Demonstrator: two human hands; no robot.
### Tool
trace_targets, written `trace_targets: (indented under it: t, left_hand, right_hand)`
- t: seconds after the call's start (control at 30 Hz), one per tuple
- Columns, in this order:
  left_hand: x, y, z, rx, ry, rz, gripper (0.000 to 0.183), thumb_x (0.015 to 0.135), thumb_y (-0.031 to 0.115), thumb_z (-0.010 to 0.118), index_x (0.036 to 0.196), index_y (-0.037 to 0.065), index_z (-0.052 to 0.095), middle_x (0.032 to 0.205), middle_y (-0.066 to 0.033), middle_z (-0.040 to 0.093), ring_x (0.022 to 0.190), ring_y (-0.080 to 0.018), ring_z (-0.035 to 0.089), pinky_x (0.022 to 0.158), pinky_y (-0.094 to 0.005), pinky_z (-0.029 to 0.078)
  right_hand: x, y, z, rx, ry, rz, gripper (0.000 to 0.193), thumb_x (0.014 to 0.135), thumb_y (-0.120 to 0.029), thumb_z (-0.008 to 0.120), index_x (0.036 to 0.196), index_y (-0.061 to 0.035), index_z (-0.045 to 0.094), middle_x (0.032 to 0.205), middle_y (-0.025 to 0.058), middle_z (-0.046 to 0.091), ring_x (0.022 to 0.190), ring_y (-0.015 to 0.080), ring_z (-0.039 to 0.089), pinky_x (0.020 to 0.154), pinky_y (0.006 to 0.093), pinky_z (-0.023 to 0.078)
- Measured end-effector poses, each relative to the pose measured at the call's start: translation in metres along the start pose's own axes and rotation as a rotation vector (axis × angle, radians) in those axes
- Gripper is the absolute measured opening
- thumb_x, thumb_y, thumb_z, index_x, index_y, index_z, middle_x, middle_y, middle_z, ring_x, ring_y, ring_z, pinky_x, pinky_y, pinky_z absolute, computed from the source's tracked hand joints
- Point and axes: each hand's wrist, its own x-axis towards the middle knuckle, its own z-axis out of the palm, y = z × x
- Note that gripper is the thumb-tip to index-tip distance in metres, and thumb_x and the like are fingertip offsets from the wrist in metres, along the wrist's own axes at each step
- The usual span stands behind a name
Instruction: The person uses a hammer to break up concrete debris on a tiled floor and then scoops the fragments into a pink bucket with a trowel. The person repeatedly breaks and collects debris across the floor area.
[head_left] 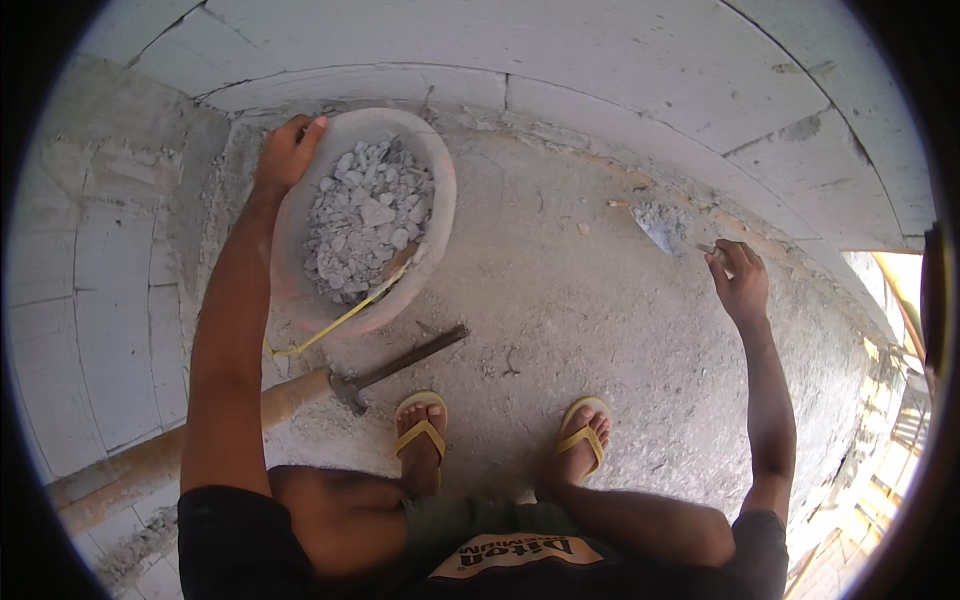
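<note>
The left hand (288,150) grips the far-left rim of a round basin (300,215), fingers curled over its edge. The basin sits on the concrete floor (560,330) near its far-left corner, against the block wall (500,45), and is already well filled with grey rubble (368,215). The right hand (738,282) is clenched on the handle of a trowel (662,226), whose blade lies loaded with grey debris near the floor's far edge — that scoop, it seems, has yet to reach the basin. Both arms stretch forward from a crouch, well apart. A hammer (395,368) lies on the floor just before the sandalled feet (420,430) — untouched.
</note>
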Motion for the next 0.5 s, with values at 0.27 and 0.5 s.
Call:
trace_targets:
  t: [0.27,0.5]
  left_hand:
    - [-0.009,0.017,-0.015,0.016,-0.097,-0.193,0.070,0.089,0.067,0.051,0.113,0.004,0.068,0.104,-0.0199,0.070,0.104,-0.0362,0.066,0.091,-0.0475,0.050]
    - [-0.020,0.008,-0.021,-0.223,0.084,-0.223,0.060,0.092,0.059,0.054,0.107,0.003,0.069,0.098,-0.0195,0.069,0.097,-0.0342,0.066,0.087,-0.0431,0.050]
  right_hand:
    - [0.070,-0.167,-0.018,0.577,-0.121,-0.132,0.023,0.089,-0.018,0.073,0.105,-0.0027,0.067,0.089,0.0083,0.068,0.080,0.0194,0.066,0.074,0.0331,0.053]
    - [0.094,-0.283,-0.002,1.212,-0.830,0.160,0.024,0.099,-0.025,0.062,0.106,-0.0012,0.062,0.080,0.0062,0.064,0.066,0.0141,0.059,0.063,0.0276,0.048]
